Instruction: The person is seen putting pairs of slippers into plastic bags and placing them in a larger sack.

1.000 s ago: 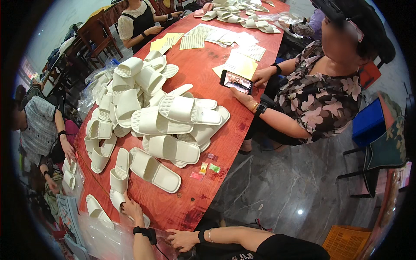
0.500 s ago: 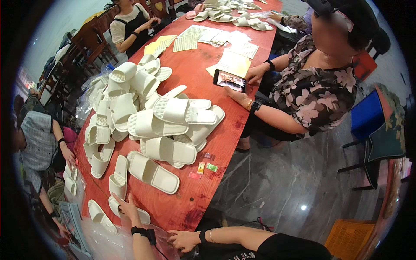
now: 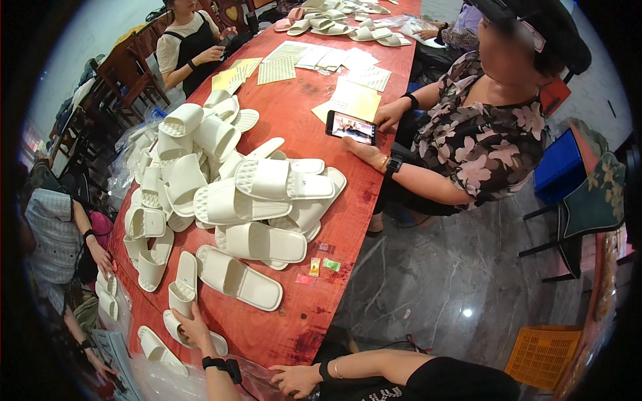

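- Left hand (image 3: 192,325) at near edge of the red table (image 3: 304,134), fingers spread and loosely curled, palm down on a white slipper (image 3: 194,333) lying flat near the near-left corner; resting on it, not clamped. Black watch band on that wrist.
- Right hand (image 3: 294,378) at the near edge, half-curled, loosely open, holds nothing; touches the table rim or the clear plastic there, cannot tell which. Thin bracelet on wrist.
- Second slipper (image 3: 183,283) just beyond the left hand, touching or just beside the held one. One more (image 3: 158,349) at the near-left corner on clear plastic.
- Single slipper (image 3: 239,277) lying flat, right of the left hand, near it.
- Three small coloured tags (image 3: 315,267) near the right edge: yellow, green, pink.
- Big slipper pile (image 3: 214,180) mid-table toward the left edge, roughly twenty, stacked and overlapping; exact count cannot be told.
- Phone (image 3: 352,127) with lit screen at the right edge, held by a seated person in a floral top (image 3: 488,140).
- Paper sheets (image 3: 321,67) beyond the pile, about eight, white and yellow.
- More slippers (image 3: 341,23) at the far end, about ten.
- Orange plastic crate (image 3: 542,354) on the floor, right; contents not visible.
- Other people along the left edge and at the far-left corner.
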A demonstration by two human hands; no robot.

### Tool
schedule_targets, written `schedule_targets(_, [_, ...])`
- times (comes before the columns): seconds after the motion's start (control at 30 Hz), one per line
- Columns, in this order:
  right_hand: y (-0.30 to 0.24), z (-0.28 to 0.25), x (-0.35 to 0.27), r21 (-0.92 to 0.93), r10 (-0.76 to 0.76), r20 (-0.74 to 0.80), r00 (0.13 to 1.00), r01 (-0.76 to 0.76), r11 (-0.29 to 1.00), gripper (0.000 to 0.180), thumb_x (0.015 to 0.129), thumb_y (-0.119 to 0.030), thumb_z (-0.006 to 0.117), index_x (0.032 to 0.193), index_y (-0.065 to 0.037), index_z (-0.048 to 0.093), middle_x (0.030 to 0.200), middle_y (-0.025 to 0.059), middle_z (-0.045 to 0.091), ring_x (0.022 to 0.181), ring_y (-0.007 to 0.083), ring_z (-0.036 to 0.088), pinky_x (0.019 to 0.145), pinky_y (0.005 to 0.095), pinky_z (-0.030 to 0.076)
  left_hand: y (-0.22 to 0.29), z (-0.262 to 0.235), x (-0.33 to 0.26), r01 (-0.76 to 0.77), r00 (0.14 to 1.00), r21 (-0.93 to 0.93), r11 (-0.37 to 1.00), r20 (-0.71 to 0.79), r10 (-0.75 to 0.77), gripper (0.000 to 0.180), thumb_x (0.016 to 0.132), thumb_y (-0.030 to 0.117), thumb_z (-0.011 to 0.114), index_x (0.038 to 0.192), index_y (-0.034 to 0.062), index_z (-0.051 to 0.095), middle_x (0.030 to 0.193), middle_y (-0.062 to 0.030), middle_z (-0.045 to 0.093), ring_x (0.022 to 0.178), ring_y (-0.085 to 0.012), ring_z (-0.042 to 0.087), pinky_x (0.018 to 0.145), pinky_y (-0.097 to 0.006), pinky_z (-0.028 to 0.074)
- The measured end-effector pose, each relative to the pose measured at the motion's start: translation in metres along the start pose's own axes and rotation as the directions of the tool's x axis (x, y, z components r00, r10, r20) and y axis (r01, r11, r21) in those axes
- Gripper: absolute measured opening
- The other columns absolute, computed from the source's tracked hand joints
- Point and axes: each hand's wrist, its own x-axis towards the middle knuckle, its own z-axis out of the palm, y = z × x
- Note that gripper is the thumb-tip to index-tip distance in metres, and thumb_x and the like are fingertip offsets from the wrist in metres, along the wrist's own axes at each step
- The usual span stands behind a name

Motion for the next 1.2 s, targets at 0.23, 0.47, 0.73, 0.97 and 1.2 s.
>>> schedule_targets(0.23, [-0.006,-0.003,0.005,0.036,-0.001,0.004,1.0,0.0,0.999,0.024,0.069,-0.034,0.059,0.079,-0.012,0.065,0.091,0.0061,0.062,0.107,0.0277,0.047,0.098,0.0585,0.023,0.0,-0.007,0.009,0.022,1.0,0.119,0.993,-0.01,-0.021,0.082,0.073,0.056,0.058,0.138,0.0255,0.019,0.113,-0.0274,0.051,0.106,-0.0447,0.046,0.085,-0.058,0.032])
schedule_targets(0.47, [-0.005,-0.003,-0.002,0.049,0.025,0.044,0.999,-0.027,0.998,0.024,0.07,-0.032,0.057,0.08,-0.012,0.065,0.09,0.0047,0.062,0.109,0.0274,0.046,0.1,0.0587,0.02,0.015,-0.01,0.003,-0.157,0.988,0.186,0.97,0.019,0.156,0.082,0.072,0.056,0.059,0.139,0.0341,0.016,0.095,-0.0293,0.056,0.094,-0.047,0.051,0.079,-0.059,0.034])
schedule_targets(0.73, [-0.008,-0.002,0.001,0.058,0.04,0.053,0.998,-0.043,0.997,0.025,0.07,-0.033,0.057,0.081,-0.012,0.066,0.09,0.0047,0.062,0.11,0.0271,0.046,0.101,0.0578,0.019,-0.009,0.004,0.01,-0.215,0.969,0.203,0.955,-0.077,0.235,0.068,0.076,0.055,0.056,0.135,0.031,0.031,0.089,-0.0225,0.058,0.088,-0.0436,0.052,0.08,-0.056,0.033])
schedule_targets(0.97, [-0.005,0.001,0.001,0.079,0.059,0.06,0.996,-0.063,0.995,0.024,0.068,-0.029,0.057,0.079,-0.009,0.066,0.089,0.0051,0.061,0.112,0.0272,0.044,0.103,0.0563,0.014,-0.02,-0.001,0.009,-0.27,0.958,0.161,0.949,-0.052,0.282,0.066,0.079,0.051,0.054,0.131,0.0143,0.037,0.1,-0.0191,0.059,0.098,-0.0372,0.051,0.084,-0.054,0.033])
schedule_targets(1.2, [-0.004,0.001,0.0,-0.008,0.042,0.029,0.999,-0.042,0.999,0.026,0.068,-0.035,0.057,0.077,-0.012,0.066,0.091,0.0074,0.062,0.105,0.0269,0.048,0.099,0.0563,0.022,0.012,-0.017,0.013,0.053,0.992,-0.18,0.982,0.119,-0.032,0.066,0.08,0.05,0.048,0.132,0.0125,0.033,0.125,-0.02,0.046,0.114,-0.0372,0.043,0.091,-0.057,0.028])
